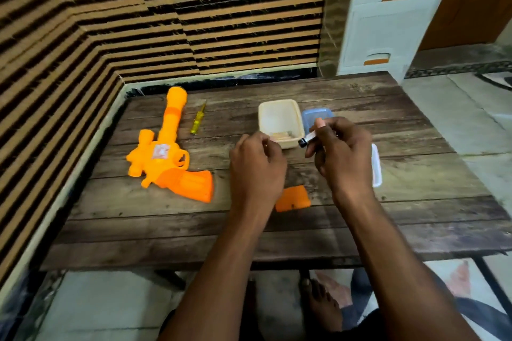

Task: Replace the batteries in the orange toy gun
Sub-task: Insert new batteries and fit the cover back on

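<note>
right hand half hides blurred battery.

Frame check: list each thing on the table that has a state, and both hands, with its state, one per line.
orange toy gun: lying flat, untouched.
orange cover: off, loose on the table.
screwdriver: lying beside the barrel, unused.
cream container: open, batteries inside.
blue lid: off, behind the right hand.
battery: pinched in the right hand.
left hand: curled, contents unclear.

walls: striped brown-black panels | furniture: wooden table, white drawer unit | floor: pale tiles
</note>
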Demonstrator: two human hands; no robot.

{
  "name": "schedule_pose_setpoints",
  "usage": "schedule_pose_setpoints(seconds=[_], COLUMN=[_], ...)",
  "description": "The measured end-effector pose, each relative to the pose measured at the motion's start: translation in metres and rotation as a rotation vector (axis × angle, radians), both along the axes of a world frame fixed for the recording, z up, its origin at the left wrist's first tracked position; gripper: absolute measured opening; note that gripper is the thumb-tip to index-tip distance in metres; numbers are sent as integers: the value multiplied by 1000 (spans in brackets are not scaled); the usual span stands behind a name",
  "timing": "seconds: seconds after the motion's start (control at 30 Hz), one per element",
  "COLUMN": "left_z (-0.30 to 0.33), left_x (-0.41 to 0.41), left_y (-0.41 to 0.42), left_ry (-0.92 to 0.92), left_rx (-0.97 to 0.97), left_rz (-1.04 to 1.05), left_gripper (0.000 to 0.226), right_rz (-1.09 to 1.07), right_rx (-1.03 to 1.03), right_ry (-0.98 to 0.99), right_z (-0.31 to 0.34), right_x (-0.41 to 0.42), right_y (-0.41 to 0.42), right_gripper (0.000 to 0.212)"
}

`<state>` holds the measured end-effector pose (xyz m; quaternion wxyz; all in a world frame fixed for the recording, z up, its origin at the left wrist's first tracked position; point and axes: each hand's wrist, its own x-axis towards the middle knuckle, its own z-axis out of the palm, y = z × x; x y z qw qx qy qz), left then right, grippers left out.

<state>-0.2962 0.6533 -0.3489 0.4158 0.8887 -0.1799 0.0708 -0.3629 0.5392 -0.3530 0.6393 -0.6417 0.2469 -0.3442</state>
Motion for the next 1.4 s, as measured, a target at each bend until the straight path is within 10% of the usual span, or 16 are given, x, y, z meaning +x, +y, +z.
schedule_pose_setpoints(seconds=[0.4,0.77,1.4], left_z=[12,-12,-24], left_x=[53,80,81], left_y=[124,134,130], left_ry=[255,382,470], left_rx=[70,-93,-536], left_rz=[576,631,589], left_gripper=[49,98,36], right_rz=[224,363,489], right_rx=[-456,-1031,-1103], right_ry=[183,164,380], right_z=[-12,-18,-17], right_x=[52,82,84], right_y=[85,128,127], right_gripper=[27,38,47])
